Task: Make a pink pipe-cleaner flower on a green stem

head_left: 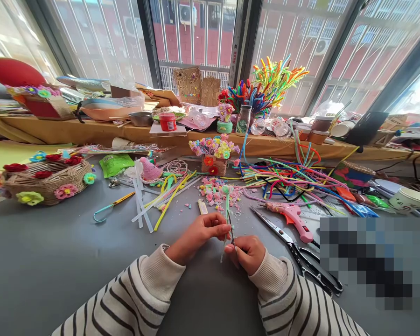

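My left hand pinches the thin stem of a pale green fuzzy pipe-cleaner flower, which stands upright with its head away from me. The stem's lower end hangs below my fingers. My right hand is closed around small, slim dark scissors, their blades pointing up beside the stem; the fingers hide the handles. Just beyond both hands lies a heap of pink, white and green fluff clippings. A white lighter rests next to my left hand.
Large black-handled scissors and a pink glue gun lie to the right. Behind them spreads a pile of pipe cleaners. Glue sticks and a crochet hook lie left, near a flower-trimmed basket. A cluttered ledge runs behind.
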